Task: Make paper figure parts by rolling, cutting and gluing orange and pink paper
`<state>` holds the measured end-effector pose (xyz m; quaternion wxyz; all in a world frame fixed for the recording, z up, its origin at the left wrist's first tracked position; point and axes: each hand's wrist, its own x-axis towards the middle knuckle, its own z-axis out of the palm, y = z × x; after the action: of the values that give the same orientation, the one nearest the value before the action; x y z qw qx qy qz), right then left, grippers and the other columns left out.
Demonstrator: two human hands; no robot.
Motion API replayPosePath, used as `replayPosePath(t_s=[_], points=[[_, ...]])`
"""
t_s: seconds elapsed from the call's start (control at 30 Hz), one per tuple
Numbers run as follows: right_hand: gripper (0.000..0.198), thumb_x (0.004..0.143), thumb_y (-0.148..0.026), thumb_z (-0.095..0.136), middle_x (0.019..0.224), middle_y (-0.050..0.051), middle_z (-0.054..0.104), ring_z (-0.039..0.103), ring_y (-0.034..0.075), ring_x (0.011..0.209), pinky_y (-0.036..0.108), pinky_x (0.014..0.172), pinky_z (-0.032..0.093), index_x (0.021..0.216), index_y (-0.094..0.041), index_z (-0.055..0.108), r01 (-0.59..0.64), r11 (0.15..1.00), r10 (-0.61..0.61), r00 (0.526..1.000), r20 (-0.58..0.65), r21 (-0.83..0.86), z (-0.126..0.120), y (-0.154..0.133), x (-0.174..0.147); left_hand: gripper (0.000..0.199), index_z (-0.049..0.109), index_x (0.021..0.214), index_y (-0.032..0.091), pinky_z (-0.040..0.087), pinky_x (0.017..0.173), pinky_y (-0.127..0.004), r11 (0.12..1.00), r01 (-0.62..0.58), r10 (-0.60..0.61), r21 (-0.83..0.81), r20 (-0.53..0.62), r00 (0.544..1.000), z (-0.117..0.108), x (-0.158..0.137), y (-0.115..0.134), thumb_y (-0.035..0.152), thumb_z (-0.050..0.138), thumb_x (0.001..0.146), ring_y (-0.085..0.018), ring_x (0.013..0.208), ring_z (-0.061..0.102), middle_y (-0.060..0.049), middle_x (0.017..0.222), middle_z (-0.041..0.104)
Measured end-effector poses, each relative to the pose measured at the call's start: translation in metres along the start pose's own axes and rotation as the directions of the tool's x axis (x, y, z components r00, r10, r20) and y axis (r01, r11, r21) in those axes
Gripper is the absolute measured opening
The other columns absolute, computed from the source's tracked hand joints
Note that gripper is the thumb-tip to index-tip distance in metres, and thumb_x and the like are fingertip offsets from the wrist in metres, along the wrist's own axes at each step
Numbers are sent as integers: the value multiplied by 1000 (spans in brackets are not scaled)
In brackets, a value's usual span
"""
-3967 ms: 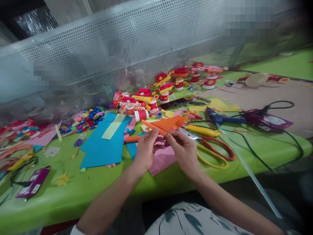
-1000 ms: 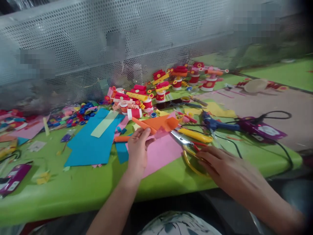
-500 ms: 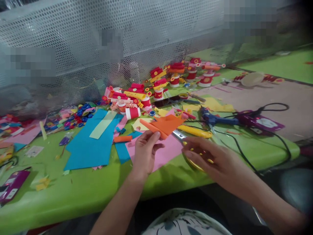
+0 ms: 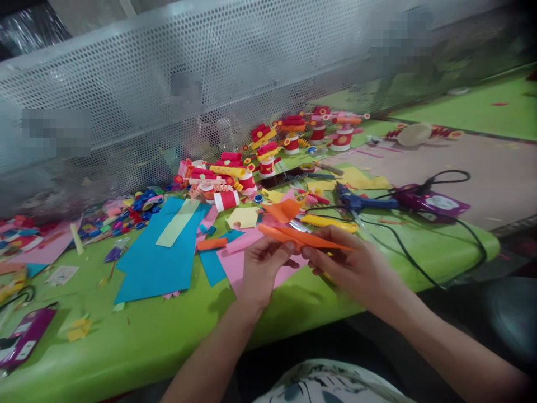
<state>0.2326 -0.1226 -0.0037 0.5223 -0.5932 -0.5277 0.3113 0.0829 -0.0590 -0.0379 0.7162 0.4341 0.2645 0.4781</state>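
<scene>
Between both hands is a folded piece of orange paper [image 4: 308, 236], held above the near part of the table. My left hand [image 4: 266, 268] pinches its left part between thumb and fingers. My right hand [image 4: 348, 254] grips the paper from the right, its thumb close to the left thumb. Another orange paper piece [image 4: 283, 210] shows just behind; I cannot tell whether the two are joined. Pink paper [image 4: 232, 268] lies under the hands. Scissors [image 4: 300, 225] with yellow handles are mostly hidden behind the right hand, beside a yellow utility knife [image 4: 329, 223].
Blue paper sheets [image 4: 155, 274] lie to the left on the green table [image 4: 176, 330]. Red-and-white paper cup figures [image 4: 226, 200] stand along a perforated metal screen [image 4: 138, 84]. A blue glue gun [image 4: 369, 202], a purple power box [image 4: 436, 202] and black cables [image 4: 403, 252] are at the right.
My right hand has moved from beside the scissors onto the orange paper. The paper has turned and now looks flatter and narrower. The view has shifted slightly.
</scene>
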Motion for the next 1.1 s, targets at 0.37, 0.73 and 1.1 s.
replayPosePath(t_s=[0.37, 0.73, 1.1], points=[[18, 91, -43, 65, 74, 1, 74, 67, 19, 61, 29, 55, 52, 90, -26, 71, 117, 936, -98, 993, 73, -333, -29, 4, -4, 31, 84, 106, 20, 63, 62, -30, 932, 21, -91, 362, 178, 980, -30, 0, 97, 39, 66, 89, -27, 89, 75, -17, 109, 79], [24, 94, -48, 60, 83, 3, 76, 68, 21, 67, 33, 61, 49, 93, -27, 71, 208, 847, -74, 957, 280, -489, -43, -2, -12, 34, 83, 111, 21, 66, 71, -25, 811, 158, -475, 563, 477, 739, -46, 26, 103, 25, 87, 78, -17, 82, 75, -12, 121, 78], [27, 93, -50, 62, 83, 5, 76, 67, 21, 71, 33, 64, 48, 90, -24, 69, 159, 889, 19, 924, 383, -429, -42, -8, -7, 44, 77, 126, 24, 64, 70, -23, 774, 229, -597, 591, 558, 577, -42, 30, 104, 26, 85, 82, -24, 94, 79, -11, 111, 81]])
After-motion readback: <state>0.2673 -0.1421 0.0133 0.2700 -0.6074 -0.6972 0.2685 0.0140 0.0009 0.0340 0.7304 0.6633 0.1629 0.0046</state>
